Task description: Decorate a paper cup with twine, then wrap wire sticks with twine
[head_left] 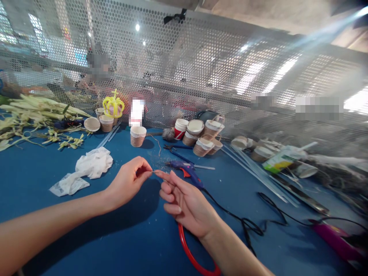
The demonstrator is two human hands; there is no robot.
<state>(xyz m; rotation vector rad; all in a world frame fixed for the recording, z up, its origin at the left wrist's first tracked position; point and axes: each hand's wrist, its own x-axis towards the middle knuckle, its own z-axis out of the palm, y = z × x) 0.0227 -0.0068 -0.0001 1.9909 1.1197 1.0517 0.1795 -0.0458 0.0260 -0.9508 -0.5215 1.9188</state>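
Note:
A short thin brown strand (156, 172), like twine, spans the small gap between my hands. My left hand (128, 182) pinches one end between thumb and fingertips. The other end lies between the thumb and forefinger of my right hand (186, 203), whose other fingers are curled. Under my right wrist shows a red looped handle (185, 245), perhaps of scissors; the rest is hidden. Just beyond my right hand lies a blue hot glue gun (188, 168) with a clear glue stick in its back. A brown wrapped cup (138, 138) with a white rim stands further back.
Crumpled white tissue (93, 163) lies left. Pliers (178, 153) and several wrapped cups (201, 143) are behind the glue gun. Clear glue sticks (258, 174) and a black cord (224, 207) spread right. Pale dried husks (37, 109) lie far left. A perforated metal screen (161, 69) closes the back.

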